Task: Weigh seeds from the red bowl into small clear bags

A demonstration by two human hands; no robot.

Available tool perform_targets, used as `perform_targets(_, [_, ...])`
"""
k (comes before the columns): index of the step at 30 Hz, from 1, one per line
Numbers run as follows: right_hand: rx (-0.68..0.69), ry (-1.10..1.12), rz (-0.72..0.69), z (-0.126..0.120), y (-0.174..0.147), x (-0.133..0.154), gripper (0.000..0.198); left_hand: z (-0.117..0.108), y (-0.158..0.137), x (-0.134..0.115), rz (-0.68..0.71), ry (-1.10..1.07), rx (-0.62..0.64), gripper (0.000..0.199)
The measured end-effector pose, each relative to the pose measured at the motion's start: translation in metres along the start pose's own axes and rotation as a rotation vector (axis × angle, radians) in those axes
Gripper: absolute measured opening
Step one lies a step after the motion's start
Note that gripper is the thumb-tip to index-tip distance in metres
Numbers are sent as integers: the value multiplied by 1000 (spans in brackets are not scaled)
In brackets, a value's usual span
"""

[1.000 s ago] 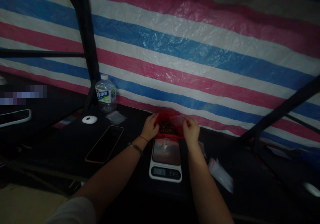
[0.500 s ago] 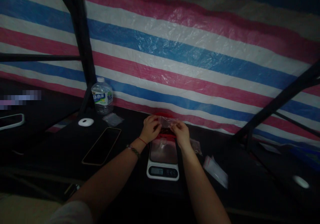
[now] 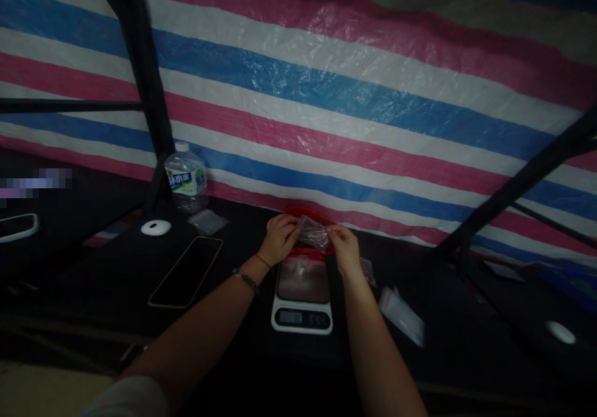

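Between my two hands is a small clear plastic bag, held up over a red container behind the scale. My left hand pinches the bag's left side; a red string and a beaded bracelet circle that wrist. Its right edge is gripped by the fingertips of my right hand. Below them lies a white digital scale with a shiny metal plate, its display too dim to read. What the red container holds is mostly hidden by the bag.
Left of the scale are a phone, a white oval device, a plastic bag and a clear labelled bottle. To the right lie a small filled bag and a stack of clear bags. Striped sheeting hangs behind.
The bag has been tilted and spread, so more of its surface shows. My right hand has shifted slightly right. The view has moved a little.
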State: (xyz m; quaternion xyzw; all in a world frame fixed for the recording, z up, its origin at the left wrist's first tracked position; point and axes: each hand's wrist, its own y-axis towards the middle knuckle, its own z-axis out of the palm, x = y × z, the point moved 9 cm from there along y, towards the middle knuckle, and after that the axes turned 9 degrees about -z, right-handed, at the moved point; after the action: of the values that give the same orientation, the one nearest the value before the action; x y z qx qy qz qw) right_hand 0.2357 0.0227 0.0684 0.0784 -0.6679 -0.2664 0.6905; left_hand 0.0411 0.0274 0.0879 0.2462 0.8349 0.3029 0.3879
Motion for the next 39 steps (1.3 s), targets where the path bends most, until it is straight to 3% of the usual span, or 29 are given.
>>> perform_targets(5, [-61, -4, -41, -11, 2, 4, 24, -1, -1, -5, 41, -23, 11, 25])
perform_targets(11, [201, -265, -115, 16, -6, 21, 21, -6, -3, -12, 66, -64, -12, 27])
perform_targets(15, [205, -400, -178, 13, -13, 38, 19, -8, -4, -20, 101, -84, -24, 26])
perform_targets(19, [93, -451, -145, -35, -16, 62, 23, -12, -2, -18, 90, -89, -41, 27])
perform_targets(24, [-118, -569, -95, -149, -40, 92, 18, -12, -1, -12, 65, -72, -56, 27])
perform_targets(27, [-232, -654, 81, -222, -70, 77, 20, -8, -1, -12, 63, -60, -34, 28])
perform_targets(30, [-183, -761, 246, -265, -97, 44, 27, -6, -1, -11, 53, -48, -24, 27])
perform_targets(32, [-102, -887, 327, -279, -109, 23, 33, -4, -1, -9, 42, -39, -19, 27])
perform_targets(34, [-43, -1053, 287, -281, -112, 16, 39, -3, -1, -6, 31, -30, -16, 27])
perform_targets(39, [11, -1373, -101, -247, -110, 37, 51, -1, -1, -1, 25, -16, -12, 27])
